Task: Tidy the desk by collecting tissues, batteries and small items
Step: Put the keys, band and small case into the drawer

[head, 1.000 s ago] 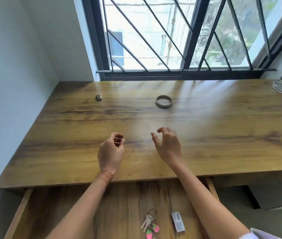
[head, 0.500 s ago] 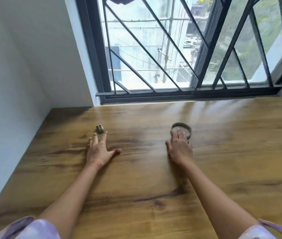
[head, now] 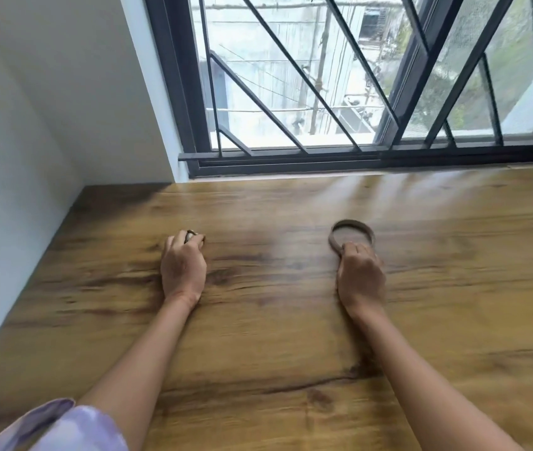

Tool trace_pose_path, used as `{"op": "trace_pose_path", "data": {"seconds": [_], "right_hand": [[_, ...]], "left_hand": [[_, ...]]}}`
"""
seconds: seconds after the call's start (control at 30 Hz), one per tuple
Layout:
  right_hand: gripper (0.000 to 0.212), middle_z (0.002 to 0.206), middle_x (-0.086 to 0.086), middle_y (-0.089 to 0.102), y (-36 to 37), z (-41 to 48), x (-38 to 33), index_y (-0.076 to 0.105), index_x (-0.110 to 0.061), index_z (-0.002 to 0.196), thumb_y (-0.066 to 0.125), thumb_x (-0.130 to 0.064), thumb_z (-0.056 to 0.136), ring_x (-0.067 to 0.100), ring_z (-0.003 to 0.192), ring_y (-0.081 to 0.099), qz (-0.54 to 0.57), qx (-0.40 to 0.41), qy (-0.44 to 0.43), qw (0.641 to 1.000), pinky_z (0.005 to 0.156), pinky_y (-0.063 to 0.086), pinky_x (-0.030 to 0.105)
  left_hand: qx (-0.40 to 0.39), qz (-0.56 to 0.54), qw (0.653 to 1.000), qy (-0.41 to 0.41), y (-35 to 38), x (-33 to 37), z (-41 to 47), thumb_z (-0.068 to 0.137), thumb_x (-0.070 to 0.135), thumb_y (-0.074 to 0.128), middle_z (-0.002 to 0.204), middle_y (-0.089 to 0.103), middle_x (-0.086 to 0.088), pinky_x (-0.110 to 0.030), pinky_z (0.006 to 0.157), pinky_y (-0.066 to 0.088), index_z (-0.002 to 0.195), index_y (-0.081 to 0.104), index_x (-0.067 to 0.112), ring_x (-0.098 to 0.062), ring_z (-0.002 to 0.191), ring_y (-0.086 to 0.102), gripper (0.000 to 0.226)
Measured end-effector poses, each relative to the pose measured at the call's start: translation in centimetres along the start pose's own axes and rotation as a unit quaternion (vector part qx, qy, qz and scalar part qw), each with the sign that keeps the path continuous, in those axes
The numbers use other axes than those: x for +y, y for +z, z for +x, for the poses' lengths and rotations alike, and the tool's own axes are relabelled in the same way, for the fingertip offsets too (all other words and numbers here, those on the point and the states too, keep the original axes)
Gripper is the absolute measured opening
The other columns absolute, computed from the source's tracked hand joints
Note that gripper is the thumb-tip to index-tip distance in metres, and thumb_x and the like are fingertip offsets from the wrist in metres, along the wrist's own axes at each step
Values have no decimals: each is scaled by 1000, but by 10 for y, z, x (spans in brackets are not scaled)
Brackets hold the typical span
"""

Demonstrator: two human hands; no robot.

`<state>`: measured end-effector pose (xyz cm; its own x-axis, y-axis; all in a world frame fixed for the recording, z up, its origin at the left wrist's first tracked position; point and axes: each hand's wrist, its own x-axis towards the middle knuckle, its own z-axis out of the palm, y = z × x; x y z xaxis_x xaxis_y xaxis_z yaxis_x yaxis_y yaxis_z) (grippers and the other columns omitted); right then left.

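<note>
My left hand (head: 183,270) lies knuckles-up on the desk (head: 275,320), fingers curled over a small item (head: 190,236). The item looks dark and metallic and is too small to name; only a sliver shows at the fingertips. My right hand (head: 361,275) curls its fingers onto the near edge of a band (head: 351,221), a brownish loop lying flat on the wood and narrowing to a point where the fingers pinch it. The two things sit well apart, both toward the far side of the desk near the window (head: 323,92), with the small item on the side nearer the wall (head: 31,125).

I judge this to be the pick-up step, with each hand closing on its own thing. Next I need to lift both clear of the wood without the small item slipping, since that grip is mostly hidden. Then I carry them to the collecting place, which is not in view.
</note>
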<state>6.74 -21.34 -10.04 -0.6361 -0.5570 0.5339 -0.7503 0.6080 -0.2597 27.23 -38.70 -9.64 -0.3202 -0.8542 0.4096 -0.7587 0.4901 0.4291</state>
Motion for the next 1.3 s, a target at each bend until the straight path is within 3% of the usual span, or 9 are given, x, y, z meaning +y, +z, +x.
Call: {"op": "trace_pose_path", "data": {"seconds": [0.17, 0.33, 0.5, 0.7, 0.8, 0.87, 1.03, 1.17, 1.3], "right_hand": [[22, 62, 20, 62, -12, -5, -5, 62, 0, 67, 66, 18, 55, 34, 57, 62, 19, -2, -9, 1000, 51, 51, 34], [15, 78, 17, 66, -31, -37, -8, 65, -1, 79, 63, 10, 69, 33, 74, 66, 76, -13, -66, 995, 49, 53, 36], [23, 85, 9, 68, -68, -101, -15, 66, -6, 82, 44, -11, 76, 27, 90, 66, 126, -35, -130, 983, 66, 56, 33], [11, 87, 8, 73, -142, -206, -21, 71, -5, 83, 61, -3, 81, 22, 88, 68, 218, 37, -152, 963, 90, 43, 35], [12, 91, 9, 73, -177, -269, -11, 73, -3, 87, 64, 1, 79, 23, 95, 67, 276, -16, -183, 943, 93, 47, 40], [16, 92, 8, 73, -195, -305, -1, 73, -5, 89, 65, 2, 77, 22, 95, 67, 283, -78, -238, 926, 92, 50, 39], [16, 81, 1, 72, -199, -344, 5, 73, -10, 80, 67, -2, 68, 16, 80, 68, 249, -191, -354, 881, 81, 54, 26], [12, 66, -2, 67, -177, -357, -1, 69, -13, 67, 64, -5, 60, 16, 65, 64, 194, -284, -377, 860, 55, 53, 23], [6, 54, -5, 57, -167, -361, -10, 61, -16, 56, 64, -12, 58, 16, 55, 58, 145, -327, -399, 844, 44, 45, 21]], "left_hand": [[28, -75, 997, 24, -10, 1, -30, 84, -6, 55, 106, 67, -18, -39, 84, 50, 104, 71, 5, -37, 98, 60, 28], [61, -134, 988, -49, -35, 7, -81, 79, -5, 63, 109, 67, -21, -35, 88, 47, 119, 62, 2, -34, 98, 63, 40], [70, -234, 945, -217, -77, 28, -147, 78, 9, 71, 107, 68, -20, -29, 89, 44, 115, 63, 3, -31, 100, 64, 39], [76, -333, 907, -246, -134, 47, -262, 73, 10, 75, 95, 71, -7, -30, 86, 52, 101, 68, 23, -15, 84, 69, 32], [43, -310, 920, -234, -159, 57, -321, 71, 10, 77, 86, 70, 5, -11, 79, 48, 95, 70, 21, 6, 76, 65, 27], [-5, -288, 926, -243, -169, 55, -355, 71, 9, 77, 81, 70, 8, -11, 77, 49, 93, 71, 20, 7, 74, 64, 25], [-105, -183, 917, -339, -166, 22, -396, 70, 17, 79, 83, 74, -1, -22, 78, 45, 87, 73, 18, -16, 82, 67, 18], [-128, -158, 880, -429, -159, 5, -401, 76, 11, 73, 96, 72, -13, -31, 86, 48, 95, 72, 9, -29, 98, 63, 20], [-143, -145, 870, -450, -159, -3, -400, 82, 5, 65, 109, 66, -21, -30, 90, 44, 106, 67, 1, -35, 107, 56, 24]]}}
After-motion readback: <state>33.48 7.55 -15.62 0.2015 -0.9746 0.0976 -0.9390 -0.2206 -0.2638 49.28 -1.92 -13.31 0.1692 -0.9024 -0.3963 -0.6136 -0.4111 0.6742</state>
